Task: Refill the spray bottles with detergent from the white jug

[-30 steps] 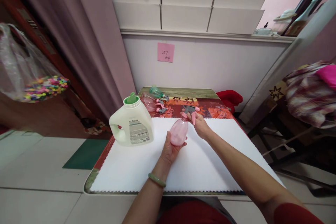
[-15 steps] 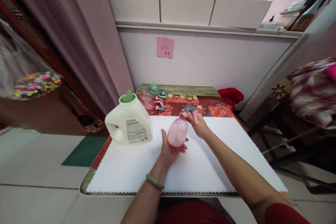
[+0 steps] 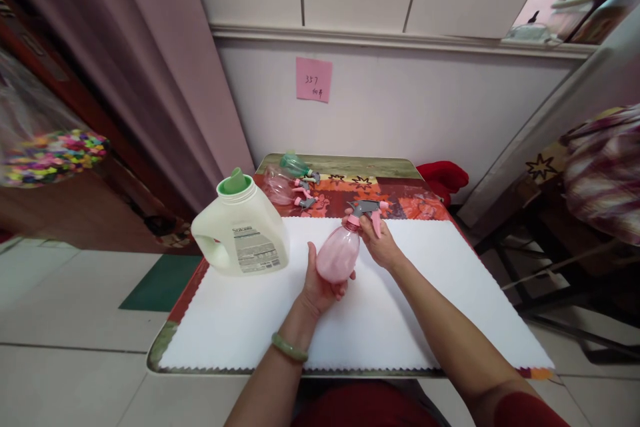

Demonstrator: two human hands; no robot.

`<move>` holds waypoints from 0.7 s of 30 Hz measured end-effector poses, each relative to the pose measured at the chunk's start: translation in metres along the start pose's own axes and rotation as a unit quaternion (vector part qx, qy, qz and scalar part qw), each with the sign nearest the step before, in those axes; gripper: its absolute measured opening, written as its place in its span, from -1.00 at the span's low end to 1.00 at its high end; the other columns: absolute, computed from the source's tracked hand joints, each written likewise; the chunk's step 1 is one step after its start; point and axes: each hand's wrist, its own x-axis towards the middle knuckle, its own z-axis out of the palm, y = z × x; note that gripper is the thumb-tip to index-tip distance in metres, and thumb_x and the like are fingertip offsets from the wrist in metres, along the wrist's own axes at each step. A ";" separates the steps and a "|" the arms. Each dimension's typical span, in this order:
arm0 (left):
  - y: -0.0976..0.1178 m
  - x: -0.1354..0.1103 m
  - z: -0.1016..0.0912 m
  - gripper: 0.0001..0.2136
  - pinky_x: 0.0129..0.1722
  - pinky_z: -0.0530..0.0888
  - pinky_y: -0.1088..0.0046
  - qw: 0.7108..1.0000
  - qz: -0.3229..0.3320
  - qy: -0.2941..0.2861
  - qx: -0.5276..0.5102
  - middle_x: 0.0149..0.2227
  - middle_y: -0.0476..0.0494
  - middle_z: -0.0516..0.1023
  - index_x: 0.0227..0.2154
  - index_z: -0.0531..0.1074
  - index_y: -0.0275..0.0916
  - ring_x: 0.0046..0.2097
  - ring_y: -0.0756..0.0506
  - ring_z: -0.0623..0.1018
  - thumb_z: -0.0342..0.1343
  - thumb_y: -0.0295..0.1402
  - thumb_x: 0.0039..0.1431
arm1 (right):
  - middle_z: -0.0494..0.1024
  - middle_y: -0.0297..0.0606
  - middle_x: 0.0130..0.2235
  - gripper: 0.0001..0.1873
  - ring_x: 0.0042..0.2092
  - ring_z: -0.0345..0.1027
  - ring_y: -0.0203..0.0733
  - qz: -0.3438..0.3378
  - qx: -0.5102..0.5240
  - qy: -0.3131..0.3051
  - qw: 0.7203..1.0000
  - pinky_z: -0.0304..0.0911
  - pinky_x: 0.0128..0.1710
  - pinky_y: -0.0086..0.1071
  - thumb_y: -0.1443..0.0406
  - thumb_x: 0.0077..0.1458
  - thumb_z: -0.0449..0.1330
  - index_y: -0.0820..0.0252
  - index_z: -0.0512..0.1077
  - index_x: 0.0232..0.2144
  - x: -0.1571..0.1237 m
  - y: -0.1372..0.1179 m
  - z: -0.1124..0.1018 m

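Note:
A pink see-through spray bottle (image 3: 338, 255) with a grey and pink trigger head (image 3: 369, 208) is tilted in my two hands above the white mat (image 3: 400, 320). My left hand (image 3: 321, 283), a green bangle on its wrist, cradles the bottle's round base from below. At the neck, the fingers of my right hand (image 3: 379, 240) are closed just under the trigger head. Left of my hands stands a large cream jug (image 3: 250, 233) with its green spout (image 3: 236, 181) showing and no cap on it.
Behind the jug lie a green spray bottle (image 3: 294, 164) and pink spray bottles (image 3: 278, 185) on their sides. The mat covers much of a patterned table (image 3: 415, 203). A pink note (image 3: 313, 80) is stuck to the wall. A dark stool (image 3: 550, 267) stands at the right.
The view has shifted slightly. My left fingers have curled a little closer around the bottle's base; both hands keep the spray bottle in much the same tilted pose.

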 end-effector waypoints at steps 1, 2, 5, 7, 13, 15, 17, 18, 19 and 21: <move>0.001 0.000 -0.001 0.00 -0.79 0.27 0.50 1.000 -0.009 -0.005 -0.003 -0.43 -0.41 0.62 -0.15 0.54 -0.48 -0.67 -0.07 0.50 -0.35 0.46 0.07 | 0.65 -0.15 -0.06 -0.56 0.05 0.50 0.06 0.002 0.002 0.000 1.000 0.40 0.09 -0.10 -0.12 0.14 0.26 0.06 0.54 -0.18 -0.001 0.000 0.000; 0.001 0.000 -0.002 0.01 -0.80 0.25 0.51 1.000 -0.020 -0.011 -0.006 -0.43 -0.42 0.62 -0.17 0.55 -0.48 -0.67 -0.06 0.49 -0.34 0.47 0.06 | 0.65 -0.15 -0.06 -0.57 0.05 0.50 0.05 0.003 0.006 -0.001 1.000 0.41 0.09 -0.10 -0.11 0.15 0.26 0.06 0.54 -0.17 -0.001 0.000 0.000; 0.002 0.002 -0.006 0.02 -0.81 0.23 0.52 0.998 -0.049 -0.028 -0.013 -0.43 -0.44 0.62 -0.21 0.55 -0.51 -0.68 -0.05 0.48 -0.35 0.47 0.05 | 0.64 -0.20 -0.02 -0.59 0.01 0.53 0.00 -0.010 0.029 -0.009 0.999 0.40 0.09 -0.13 -0.06 0.14 0.31 0.05 0.52 -0.11 -0.002 -0.001 -0.001; 0.002 0.003 -0.008 0.02 -0.81 0.23 0.53 0.998 -0.057 -0.032 -0.011 -0.44 -0.44 0.61 -0.22 0.55 -0.52 -0.69 -0.05 0.48 -0.35 0.47 0.05 | 0.63 -0.21 -0.01 -0.61 -0.01 0.54 -0.02 -0.017 0.039 -0.014 0.999 0.39 0.09 -0.15 -0.03 0.13 0.33 0.06 0.52 -0.12 -0.002 0.001 -0.004; -0.001 0.004 -0.006 -0.02 -0.78 0.29 0.51 0.999 -0.037 -0.030 0.009 -0.43 -0.40 0.62 -0.18 0.53 -0.51 -0.66 -0.08 0.51 -0.29 0.46 0.07 | 0.66 -0.20 -0.09 -0.60 -0.04 0.54 -0.02 -0.019 0.044 0.020 0.999 0.37 0.10 -0.13 -0.01 0.13 0.34 0.07 0.53 -0.09 -0.007 0.014 -0.006; -0.004 0.002 -0.001 -0.09 -0.75 0.33 0.49 1.000 -0.004 -0.018 0.020 -0.41 -0.39 0.63 -0.14 0.52 -0.47 -0.62 -0.10 0.53 -0.20 0.42 0.10 | 0.66 -0.20 -0.11 -0.60 -0.06 0.54 -0.02 -0.022 0.055 0.052 0.997 0.38 0.06 -0.13 -0.01 0.11 0.35 0.09 0.53 -0.12 -0.009 0.016 -0.002; -0.009 0.000 0.007 -0.20 -0.69 0.38 0.48 0.998 0.054 0.014 0.034 -0.39 -0.35 0.63 -0.09 0.50 -0.43 -0.59 -0.10 0.55 -0.07 0.34 0.15 | 0.66 -0.20 -0.14 -0.61 -0.09 0.53 -0.04 -0.030 0.061 0.093 0.993 0.38 0.02 -0.15 0.00 0.08 0.36 0.11 0.52 -0.17 -0.010 0.016 0.003; -0.012 -0.001 0.013 -0.25 -0.67 0.38 0.48 0.994 0.090 0.038 0.043 -0.40 -0.32 0.62 -0.08 0.49 -0.42 -0.57 -0.09 0.54 -0.01 0.30 0.16 | 0.66 -0.21 -0.15 -0.62 -0.10 0.53 -0.06 -0.034 0.062 0.111 0.991 0.37 0.01 -0.17 0.00 0.07 0.37 0.12 0.51 -0.20 -0.011 0.015 0.005; -0.015 -0.003 0.018 -0.30 -0.65 0.39 0.49 0.989 0.123 0.062 0.050 -0.39 -0.29 0.61 -0.06 0.48 -0.40 -0.56 -0.08 0.54 0.05 0.25 0.16 | 0.65 -0.22 -0.17 -0.63 -0.12 0.52 -0.09 -0.039 0.062 0.127 0.989 0.36 -0.01 -0.19 0.01 0.05 0.38 0.12 0.50 -0.23 -0.011 0.013 0.006; -0.020 -0.006 0.028 -0.38 -0.61 0.42 0.48 0.975 0.184 0.101 0.070 -0.33 -0.22 0.60 -0.03 0.44 -0.34 -0.50 -0.07 0.54 0.19 0.16 0.12 | 0.65 -0.25 -0.19 -0.65 -0.16 0.49 -0.14 -0.044 0.060 0.149 0.986 0.34 -0.04 -0.25 0.05 0.03 0.40 0.13 0.49 -0.27 -0.011 0.008 0.008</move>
